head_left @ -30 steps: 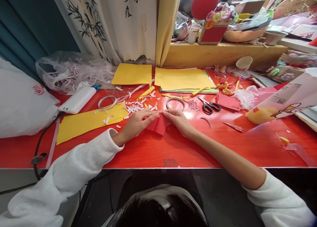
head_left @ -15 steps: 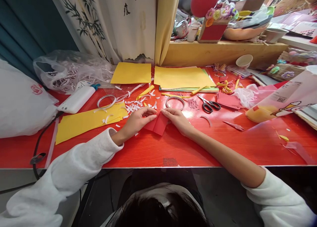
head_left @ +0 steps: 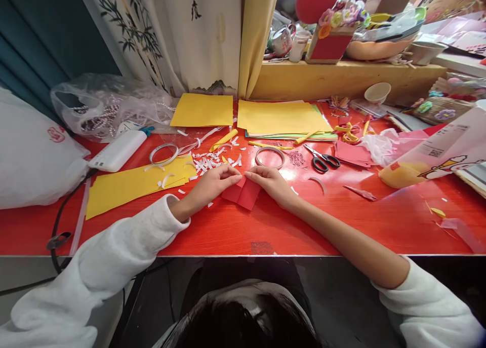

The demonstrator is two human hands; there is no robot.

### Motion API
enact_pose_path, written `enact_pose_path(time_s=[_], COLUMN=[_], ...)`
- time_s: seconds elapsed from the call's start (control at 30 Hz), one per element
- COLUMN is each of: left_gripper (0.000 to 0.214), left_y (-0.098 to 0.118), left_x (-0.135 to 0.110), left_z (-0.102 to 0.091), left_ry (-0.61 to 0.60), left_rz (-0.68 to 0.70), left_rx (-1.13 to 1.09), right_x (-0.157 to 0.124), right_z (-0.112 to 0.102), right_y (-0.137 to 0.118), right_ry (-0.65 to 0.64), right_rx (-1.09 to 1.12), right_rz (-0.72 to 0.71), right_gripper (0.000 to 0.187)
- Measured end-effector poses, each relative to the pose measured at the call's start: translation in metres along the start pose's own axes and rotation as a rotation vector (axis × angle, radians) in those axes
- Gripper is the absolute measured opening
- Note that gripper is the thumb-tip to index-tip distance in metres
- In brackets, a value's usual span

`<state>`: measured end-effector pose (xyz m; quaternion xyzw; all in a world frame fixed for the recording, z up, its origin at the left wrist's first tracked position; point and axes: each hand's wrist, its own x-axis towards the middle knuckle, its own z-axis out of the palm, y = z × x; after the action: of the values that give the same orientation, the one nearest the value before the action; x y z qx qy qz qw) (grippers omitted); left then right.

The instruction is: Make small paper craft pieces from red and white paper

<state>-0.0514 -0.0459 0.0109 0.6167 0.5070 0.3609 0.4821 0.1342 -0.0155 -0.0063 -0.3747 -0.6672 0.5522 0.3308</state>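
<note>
A small piece of red paper [head_left: 247,196] with creases across it is held just above the red table, near its middle. My left hand [head_left: 214,186] pinches its far left edge between thumb and fingers. On the other side, my right hand [head_left: 274,184] grips the far right edge, thumb tip close to the left thumb. The fingers partly cover the paper's upper part. Beyond the hands lies a roll of tape [head_left: 270,166], with white paper scraps [head_left: 208,163] to its left. Black-handled scissors [head_left: 322,159] rest to the right.
Yellow paper strips [head_left: 129,190] lie left, beside a second tape roll [head_left: 163,162] and a white power bank [head_left: 117,152]. Yellow sheets [head_left: 283,117] are stacked at the back. On the right are red paper squares [head_left: 354,154] and a drink cup [head_left: 429,155] in a plastic bag.
My left thumb and fingers have closed together on the red paper's edge. The right hand stays on the paper, which has shifted and turned slightly. The view has moved a little.
</note>
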Motion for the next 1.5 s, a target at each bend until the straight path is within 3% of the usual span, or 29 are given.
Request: enact_pose_path(time_s=[0.83, 1.5], left_gripper=[0.026, 0.025], left_y=[-0.0019, -0.0023], left_x=[-0.0013, -0.0015], left_z=[0.0021, 0.0019], left_ry=[0.032, 0.012], left_rz=[0.061, -0.017], left_rx=[0.079, 0.071], right_x=[0.0014, 0.0031], right_z=[-0.0004, 0.0007], right_y=[-0.0019, 0.0024], right_ry=[-0.023, 0.029], right_rx=[-0.046, -0.123], right_rz=[0.020, -0.013], right_gripper=[0.034, 0.029])
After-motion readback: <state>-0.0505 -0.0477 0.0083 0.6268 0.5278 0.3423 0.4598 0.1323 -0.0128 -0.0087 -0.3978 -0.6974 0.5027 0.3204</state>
